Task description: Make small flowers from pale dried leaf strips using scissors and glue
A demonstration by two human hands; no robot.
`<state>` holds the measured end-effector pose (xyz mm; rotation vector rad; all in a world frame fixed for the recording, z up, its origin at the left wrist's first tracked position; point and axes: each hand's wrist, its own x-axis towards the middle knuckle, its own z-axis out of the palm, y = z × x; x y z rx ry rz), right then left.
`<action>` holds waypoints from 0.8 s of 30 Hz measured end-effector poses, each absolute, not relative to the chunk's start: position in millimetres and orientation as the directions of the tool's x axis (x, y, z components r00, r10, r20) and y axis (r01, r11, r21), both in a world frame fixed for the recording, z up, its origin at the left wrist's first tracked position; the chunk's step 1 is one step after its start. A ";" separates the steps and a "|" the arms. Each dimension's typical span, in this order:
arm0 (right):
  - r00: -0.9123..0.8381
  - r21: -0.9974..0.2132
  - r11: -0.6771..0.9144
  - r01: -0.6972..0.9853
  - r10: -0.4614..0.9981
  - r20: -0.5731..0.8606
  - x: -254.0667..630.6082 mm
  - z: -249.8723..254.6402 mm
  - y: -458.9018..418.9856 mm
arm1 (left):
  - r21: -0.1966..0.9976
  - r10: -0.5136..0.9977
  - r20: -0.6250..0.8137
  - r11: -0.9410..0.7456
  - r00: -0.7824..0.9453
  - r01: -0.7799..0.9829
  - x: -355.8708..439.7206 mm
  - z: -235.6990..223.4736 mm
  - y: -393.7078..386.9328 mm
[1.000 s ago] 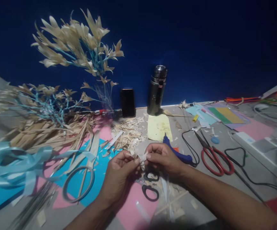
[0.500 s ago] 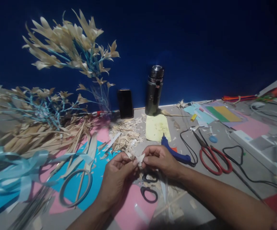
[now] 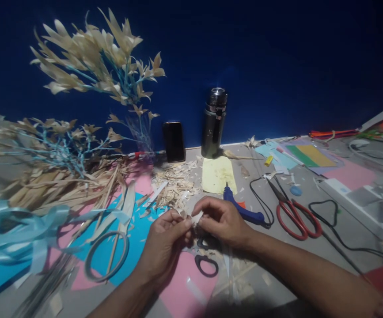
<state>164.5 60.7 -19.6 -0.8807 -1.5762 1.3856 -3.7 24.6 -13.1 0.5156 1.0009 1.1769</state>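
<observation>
My left hand (image 3: 165, 240) and my right hand (image 3: 222, 220) meet over the middle of the table, both pinching one small pale dried-leaf piece (image 3: 196, 217) between thumb and fingertips. Black-handled scissors (image 3: 206, 264) lie flat just below my hands on a pink sheet (image 3: 183, 289). A blue glue gun (image 3: 244, 212) rests right behind my right hand. A heap of pale leaf scraps (image 3: 174, 185) lies beyond my hands.
Red scissors (image 3: 293, 214) and black cables lie to the right. A dark flask (image 3: 214, 123) and a black phone (image 3: 174, 141) stand by the blue wall. Dried-leaf branches (image 3: 95, 57), strips, light-blue ribbon (image 3: 15, 229) and a tape ring (image 3: 107, 254) fill the left. Coloured papers (image 3: 305, 155) sit far right.
My hands have stayed together on the leaf piece, the fingers shifting slightly on it. The view has drifted a little to the right.
</observation>
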 end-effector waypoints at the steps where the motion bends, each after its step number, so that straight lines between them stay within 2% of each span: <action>1: -0.397 -0.981 0.193 -0.009 0.900 0.180 164.6 -19.3 60.2 | 0.785 0.926 -0.373 0.345 0.052 -0.515 -3.6 -13.4 24.6; 6: -0.350 -0.942 0.324 0.084 0.895 0.277 166.1 -17.9 61.1 | 0.785 0.927 -0.368 0.354 0.076 -0.509 -2.8 -15.5 24.9; 12: -0.365 -0.842 0.507 0.184 0.831 0.420 167.5 -15.7 64.3 | 0.806 0.922 -0.386 0.355 0.033 -0.475 -2.1 -15.2 25.7; 24: -0.354 -0.731 0.643 0.230 0.755 0.552 165.9 -22.8 62.3 | 0.899 0.942 -0.336 0.316 -0.015 -0.302 -5.2 -20.0 24.8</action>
